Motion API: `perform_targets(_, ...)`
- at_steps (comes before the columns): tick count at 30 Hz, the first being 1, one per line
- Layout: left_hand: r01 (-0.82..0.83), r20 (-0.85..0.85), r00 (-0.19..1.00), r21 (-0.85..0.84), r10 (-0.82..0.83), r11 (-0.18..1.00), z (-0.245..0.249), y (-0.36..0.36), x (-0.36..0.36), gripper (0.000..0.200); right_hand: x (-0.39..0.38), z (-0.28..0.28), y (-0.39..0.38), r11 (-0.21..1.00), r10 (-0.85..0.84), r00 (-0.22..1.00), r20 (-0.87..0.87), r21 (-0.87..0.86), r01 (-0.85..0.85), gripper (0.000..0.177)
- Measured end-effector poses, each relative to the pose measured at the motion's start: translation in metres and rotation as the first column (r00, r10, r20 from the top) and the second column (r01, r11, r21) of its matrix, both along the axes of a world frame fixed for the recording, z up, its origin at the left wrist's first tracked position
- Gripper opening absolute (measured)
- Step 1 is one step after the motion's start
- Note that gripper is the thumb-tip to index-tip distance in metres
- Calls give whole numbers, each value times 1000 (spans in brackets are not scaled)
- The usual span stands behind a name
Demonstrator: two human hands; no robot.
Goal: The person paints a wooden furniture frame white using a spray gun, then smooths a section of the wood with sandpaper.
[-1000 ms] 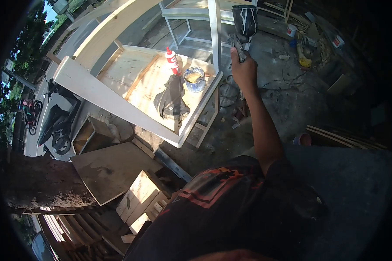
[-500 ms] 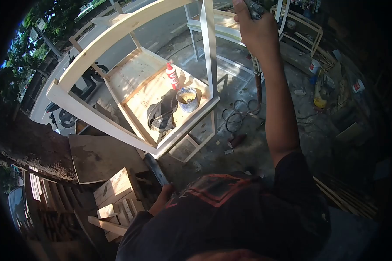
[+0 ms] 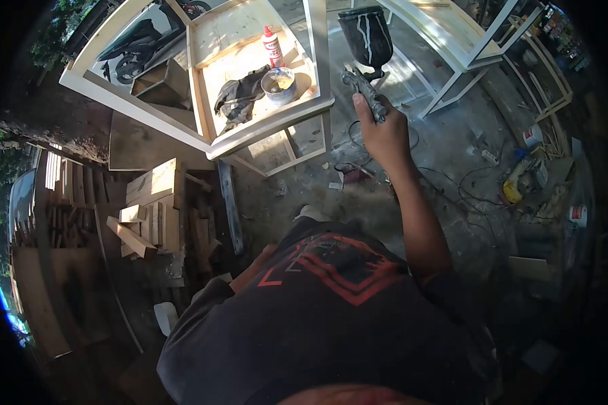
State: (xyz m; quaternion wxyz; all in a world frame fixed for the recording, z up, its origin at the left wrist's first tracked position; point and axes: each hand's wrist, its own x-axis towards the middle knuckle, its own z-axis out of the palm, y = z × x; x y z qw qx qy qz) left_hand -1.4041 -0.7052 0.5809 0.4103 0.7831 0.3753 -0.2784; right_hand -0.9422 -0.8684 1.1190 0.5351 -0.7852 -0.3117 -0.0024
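My right hand (image 3: 385,131) is wrapped around the grip of a spray gun (image 3: 363,91), in front of me on the right. On top of the gun sits a black cup (image 3: 367,40) with pale drips down its side. Left of it stands a pale wooden furniture frame (image 3: 270,128). On the frame's panel are a red-and-white bottle (image 3: 272,46), a paint-smeared tub (image 3: 279,86) and a dark crumpled cloth (image 3: 240,98). My left hand (image 3: 267,254) is low against my shirt, its fingers hidden.
A dark narrow board (image 3: 230,206) stands left of my legs, beside stacked wood pieces (image 3: 152,209). A white-painted frame (image 3: 452,50) is at the back right. Hoses (image 3: 466,196), a yellow item (image 3: 512,190) and white tubs (image 3: 577,214) lie on the right-hand floor.
My right hand has come down and the spray gun's cup is now in view. The view has tilted lower, so the wooden frame sits higher. My left hand has drawn in toward my shirt.
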Motion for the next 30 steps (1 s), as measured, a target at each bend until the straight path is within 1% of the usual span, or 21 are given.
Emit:
perform_targets(1,-64,-1,998,-32,64,997,-3,-4,-5,29,3,-17,-3,999,20,999,-34,-43,-21,45)
perform_targets(3,-97,2,995,-65,97,993,14,-10,-9,30,11,-56,-7,995,6,999,-36,-103,-10,45)
perform_targets(4,27,-15,1000,18,-26,999,28,-8,-9,30,14,-73,-6,991,-3,999,-35,-131,-2,44)
perform_targets(6,274,-75,961,175,-265,946,78,-11,-1,32,17,-102,-9,985,2,995,-96,-170,-19,45)
perform_targets(7,-132,-76,989,-55,128,990,77,-9,-4,33,20,-116,-10,981,-3,994,-105,-191,-17,45)
perform_targets(8,-542,-129,840,-200,527,816,73,-7,-9,35,24,-129,-11,977,-11,993,-114,-213,-14,45)
perform_targets(9,-686,-202,727,-197,656,700,77,-5,-5,36,28,-145,-11,976,-5,995,-104,-218,-17,45)
perform_targets(10,-807,-271,590,-183,760,561,80,-3,0,36,33,-160,-10,974,0,996,-92,-224,-20,45)
perform_targets(13,-829,-279,545,-322,791,457,58,21,2,37,46,-171,-10,967,-17,999,-39,-256,6,46)
perform_targets(14,-823,-258,555,-311,791,476,68,21,13,37,50,-170,-7,965,-29,999,-17,-262,23,46)
perform_targets(15,-816,-233,564,-300,792,493,89,16,30,37,52,-164,-5,977,-7,1000,-21,-214,2,46)
perform_targets(16,-809,-204,574,-292,793,511,98,16,48,38,55,-151,-6,986,16,1000,-21,-164,-19,46)
perform_targets(17,-803,-181,581,-281,793,525,97,18,62,37,59,-135,-6,993,41,999,-17,-113,-43,46)
perform_targets(19,-798,-147,591,-250,793,548,80,14,69,36,66,-94,-9,995,59,997,-44,-77,-62,46)
perform_targets(21,-792,-191,602,-263,775,550,86,2,80,35,70,-56,-15,995,82,991,-107,-50,-87,43)
perform_targets(22,-789,-206,607,-271,768,551,89,-1,90,35,73,-35,-18,995,103,991,-83,14,-102,42)
perform_targets(24,-768,-178,637,-234,750,596,72,-11,99,34,78,5,-23,979,146,989,-31,147,-140,39)
perform_targets(25,-759,-168,649,-214,742,615,59,-16,102,33,85,20,-24,974,167,986,-3,158,-164,37)
perform_targets(27,-590,-31,784,-344,619,730,45,-17,100,30,98,55,-27,948,184,980,73,248,-197,38)
perform_targets(29,-663,-28,711,-360,702,657,46,-44,116,28,113,89,-30,917,208,968,143,315,-243,39)
perform_targets(30,-803,-99,559,-313,823,508,74,-67,143,28,122,107,-31,902,219,960,174,339,-268,39)
